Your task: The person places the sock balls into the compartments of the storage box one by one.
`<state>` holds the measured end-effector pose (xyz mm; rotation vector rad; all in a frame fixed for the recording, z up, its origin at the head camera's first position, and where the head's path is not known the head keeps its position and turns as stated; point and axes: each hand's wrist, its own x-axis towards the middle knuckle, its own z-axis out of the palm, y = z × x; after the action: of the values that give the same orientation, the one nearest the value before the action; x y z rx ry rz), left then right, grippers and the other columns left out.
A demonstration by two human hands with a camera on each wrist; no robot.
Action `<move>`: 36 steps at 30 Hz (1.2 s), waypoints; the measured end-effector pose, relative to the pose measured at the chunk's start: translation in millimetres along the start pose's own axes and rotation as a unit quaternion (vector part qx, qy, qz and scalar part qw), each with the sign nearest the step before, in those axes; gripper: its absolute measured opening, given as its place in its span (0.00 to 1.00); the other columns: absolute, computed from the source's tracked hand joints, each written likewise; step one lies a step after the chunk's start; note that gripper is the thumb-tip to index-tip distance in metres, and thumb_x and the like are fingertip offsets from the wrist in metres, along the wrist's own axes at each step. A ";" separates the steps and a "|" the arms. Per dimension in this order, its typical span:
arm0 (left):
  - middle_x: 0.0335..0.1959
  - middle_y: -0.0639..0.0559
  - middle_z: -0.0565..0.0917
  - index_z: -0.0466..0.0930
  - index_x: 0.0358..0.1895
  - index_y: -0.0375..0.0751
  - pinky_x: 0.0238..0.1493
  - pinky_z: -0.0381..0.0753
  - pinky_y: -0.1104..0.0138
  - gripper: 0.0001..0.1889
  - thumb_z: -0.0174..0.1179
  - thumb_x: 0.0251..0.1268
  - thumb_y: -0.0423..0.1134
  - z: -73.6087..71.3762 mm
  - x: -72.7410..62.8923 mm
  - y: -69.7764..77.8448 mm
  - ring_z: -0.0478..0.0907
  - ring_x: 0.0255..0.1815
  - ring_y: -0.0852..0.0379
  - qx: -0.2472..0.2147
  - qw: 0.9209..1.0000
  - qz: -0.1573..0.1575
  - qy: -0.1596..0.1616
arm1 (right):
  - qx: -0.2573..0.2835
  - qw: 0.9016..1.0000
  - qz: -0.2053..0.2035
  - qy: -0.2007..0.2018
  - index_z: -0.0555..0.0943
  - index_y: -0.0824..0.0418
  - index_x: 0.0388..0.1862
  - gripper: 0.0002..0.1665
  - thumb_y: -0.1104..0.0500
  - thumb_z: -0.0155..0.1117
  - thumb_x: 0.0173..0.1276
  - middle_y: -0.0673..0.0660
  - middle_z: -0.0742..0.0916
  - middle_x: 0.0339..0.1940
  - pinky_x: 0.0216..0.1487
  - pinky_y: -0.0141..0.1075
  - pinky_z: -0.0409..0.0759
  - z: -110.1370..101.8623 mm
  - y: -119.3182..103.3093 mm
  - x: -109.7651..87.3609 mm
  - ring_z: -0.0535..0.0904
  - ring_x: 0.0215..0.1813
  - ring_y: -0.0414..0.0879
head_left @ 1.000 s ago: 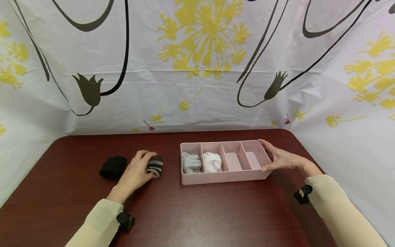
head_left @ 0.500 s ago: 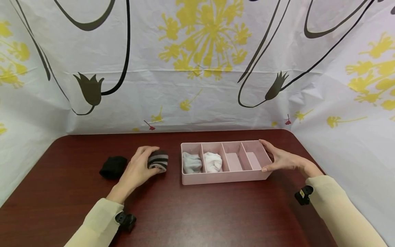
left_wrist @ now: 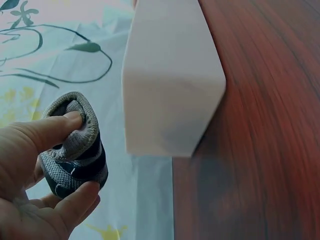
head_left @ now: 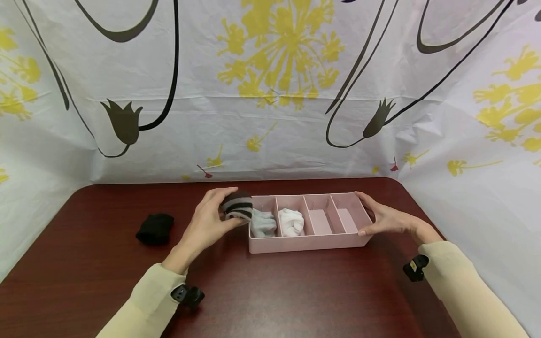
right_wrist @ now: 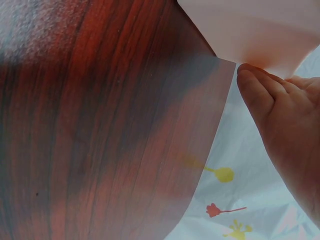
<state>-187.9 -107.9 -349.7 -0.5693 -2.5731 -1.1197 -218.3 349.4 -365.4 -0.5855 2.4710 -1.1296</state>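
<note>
My left hand [head_left: 207, 218] pinches a rolled striped sock [head_left: 237, 205] between thumb and fingers, raised by the left end of a pink divided box [head_left: 310, 242]. The left wrist view shows the rolled sock [left_wrist: 75, 165] with its grey cuff under the thumb, beside the box's end wall [left_wrist: 165, 105]. At the box's other end, my right hand [head_left: 390, 218] grips it, thumb at the front corner and fingers at the back corner. Inside, a grey rolled sock [head_left: 263, 223] fills the leftmost compartment and a white rolled sock [head_left: 291, 222] the second. The two right compartments hold nothing.
A black rolled sock [head_left: 155, 229] lies on the dark red-brown table [head_left: 279, 291], left of my left hand. Patterned white sheeting [head_left: 203, 141] hangs behind the table and along both sides.
My left hand has lifted the striped sock off the table and carried it rightward to the box's left end. The right hand and the box have stayed put.
</note>
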 end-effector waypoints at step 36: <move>0.57 0.48 0.74 0.72 0.62 0.48 0.50 0.76 0.60 0.35 0.74 0.45 0.40 82.0 35.7 77.3 0.75 0.53 0.51 -0.056 0.995 0.055 -0.068 | 0.004 1.000 0.005 -0.006 0.36 0.65 0.75 0.66 0.62 0.73 0.51 0.71 0.52 0.72 0.57 0.26 0.68 0.2 -1.4 -0.2 0.53 0.68 0.59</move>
<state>-191.8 9.9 -340.7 -0.8321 -2.5664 -1.2328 -217.7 348.5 -364.4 -0.5749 2.4552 -1.1287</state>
